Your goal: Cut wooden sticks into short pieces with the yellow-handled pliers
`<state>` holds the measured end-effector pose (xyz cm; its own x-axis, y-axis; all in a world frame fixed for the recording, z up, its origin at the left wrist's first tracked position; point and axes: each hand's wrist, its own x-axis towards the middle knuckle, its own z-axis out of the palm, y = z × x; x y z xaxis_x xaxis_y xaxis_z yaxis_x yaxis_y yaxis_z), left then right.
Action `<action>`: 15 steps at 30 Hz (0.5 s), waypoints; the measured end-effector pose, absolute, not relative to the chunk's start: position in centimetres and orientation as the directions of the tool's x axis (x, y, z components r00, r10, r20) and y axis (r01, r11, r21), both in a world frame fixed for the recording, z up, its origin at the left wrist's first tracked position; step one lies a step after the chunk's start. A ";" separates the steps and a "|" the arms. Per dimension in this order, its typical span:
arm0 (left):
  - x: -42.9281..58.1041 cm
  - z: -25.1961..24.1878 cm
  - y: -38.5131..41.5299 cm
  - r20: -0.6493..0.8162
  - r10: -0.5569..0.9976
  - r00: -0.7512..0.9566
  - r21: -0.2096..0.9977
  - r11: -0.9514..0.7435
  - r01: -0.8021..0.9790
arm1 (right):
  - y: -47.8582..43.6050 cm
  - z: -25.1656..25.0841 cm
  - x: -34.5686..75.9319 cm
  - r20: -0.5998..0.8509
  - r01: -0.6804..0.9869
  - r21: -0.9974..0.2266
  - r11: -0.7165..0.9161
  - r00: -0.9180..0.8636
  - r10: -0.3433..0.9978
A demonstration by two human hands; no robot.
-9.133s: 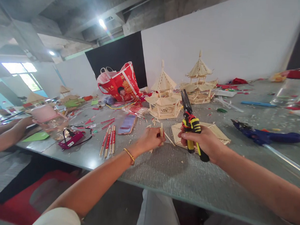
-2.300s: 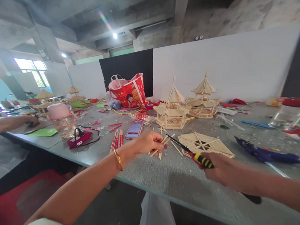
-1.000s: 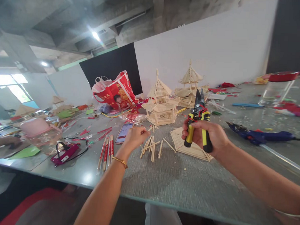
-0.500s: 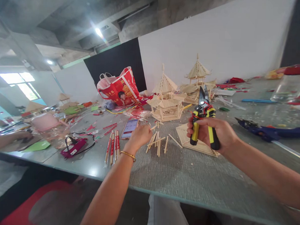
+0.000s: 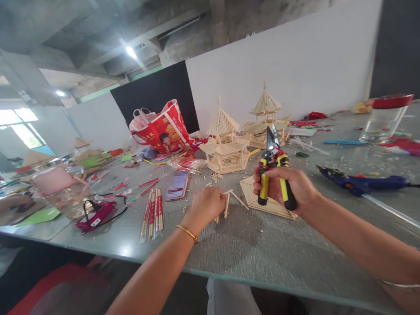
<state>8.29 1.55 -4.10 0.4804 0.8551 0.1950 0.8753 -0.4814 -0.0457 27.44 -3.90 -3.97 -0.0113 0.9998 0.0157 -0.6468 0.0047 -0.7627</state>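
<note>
On the grey, grainy counter (image 5: 261, 255) in front of us, two tiered wooden pavilions (image 5: 227, 151) stand behind one flat slatted panel (image 5: 249, 192). Our right hand (image 5: 294, 185) has its fingers wrapped round the single metal-bladed cutters (image 5: 266, 156), over the panel. At least three thin, straight sticks (image 5: 226, 207) show right beside our left hand (image 5: 209, 204); whether its hidden fingers grip any, we cannot tell.

Metal-bladed shears (image 5: 267, 156), matt wooden sticks (image 5: 227, 207), glossy tabletop (image 5: 131, 248)
</note>
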 end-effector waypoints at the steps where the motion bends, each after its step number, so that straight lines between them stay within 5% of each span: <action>1: 8.3 -4.0 1.4 0.190 0.848 0.495 -0.019 -0.501 0.865 | -3.9 -4.0 27.4 0.011 -0.647 -0.763 0.001 -0.012 1.000; 7: 5.7 -2.1 3.1 0.311 0.878 0.365 0.136 -0.421 0.897 | -4.1 -3.8 27.6 0.004 -0.652 -0.758 0.006 0.004 1.000; 15: 3.7 -2.7 5.1 0.146 0.918 0.370 0.088 -0.384 0.919 | -4.1 -3.7 28.0 -0.013 -0.677 -0.736 0.003 0.019 1.000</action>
